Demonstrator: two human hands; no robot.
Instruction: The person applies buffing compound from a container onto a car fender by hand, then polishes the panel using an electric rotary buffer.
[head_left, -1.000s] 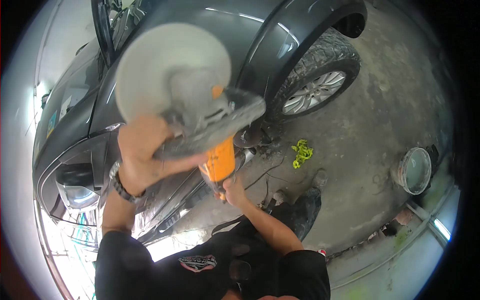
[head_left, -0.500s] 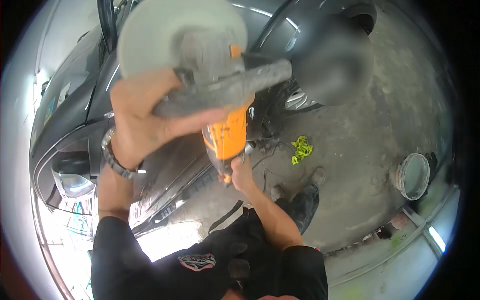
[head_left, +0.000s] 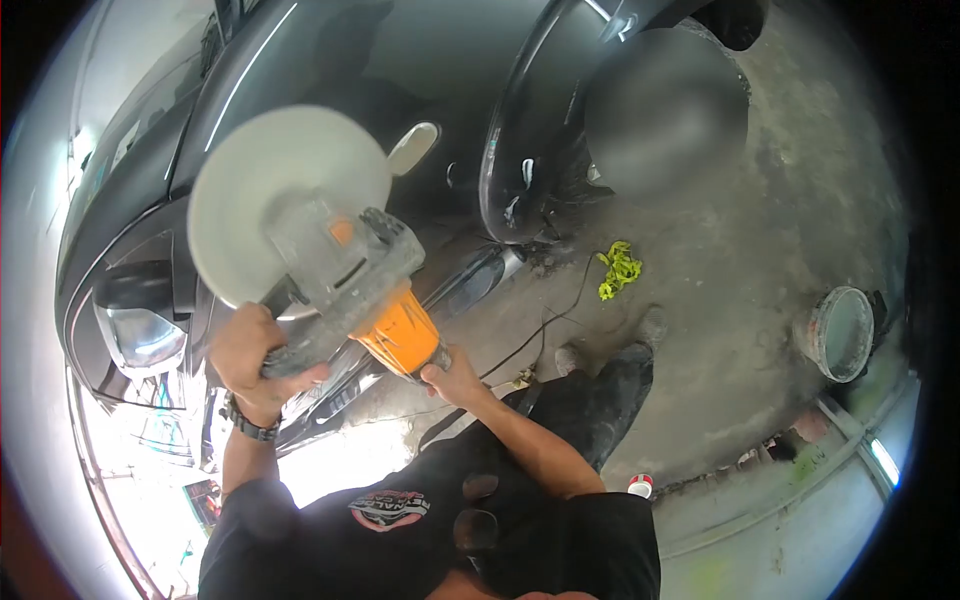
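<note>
An orange and grey power polisher (head_left: 395,328) with a large pale round pad (head_left: 270,185) is held up beside the dark car (head_left: 440,75). My left hand (head_left: 252,355) is wrapped round its grey front handle, with a watch on the wrist. At the tail end of the orange body, my right hand (head_left: 452,377) is closed on the rear grip. The pad overlaps the car's side panel in view; whether it touches the paint cannot be told. To the right of the pad is the pale oval fuel-flap or handle recess (head_left: 413,148).
A white bucket (head_left: 843,335) stands on the concrete floor (head_left: 730,290) at the right. A yellow-green cloth (head_left: 619,270) and a dark cable lie near the car. A red and white cup (head_left: 641,486) is near the wall. A blurred round patch covers the wheel area.
The polisher first rose, then came down and left with both hands on it, its pad tilting. The view has shifted along the car, and the oval recess now shows.
</note>
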